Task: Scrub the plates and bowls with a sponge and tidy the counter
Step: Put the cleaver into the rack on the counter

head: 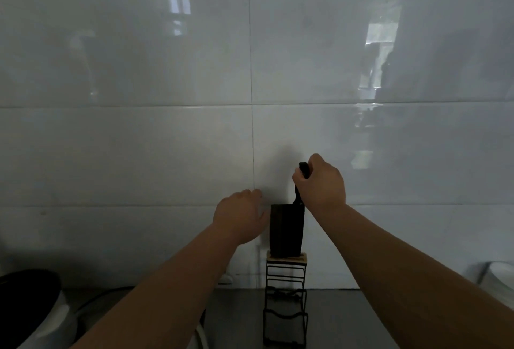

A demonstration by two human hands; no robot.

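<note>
A dark cleaver (286, 230) stands blade-down in the wooden slot on top of a black wire rack (286, 301) against the tiled wall. My right hand (322, 181) grips the cleaver's black handle from above. Left of the blade hovers my left hand (239, 216), fingers relaxed and loosely bent toward the wall, holding nothing. No sponge is in view. White plates or bowls (498, 282) show at the right edge.
A dark pot with a white body (33, 301) sits at the lower left on the dark counter (347, 318). A cable (94, 297) runs along the counter toward a wall socket (224, 279). Glossy white tiles fill the view ahead.
</note>
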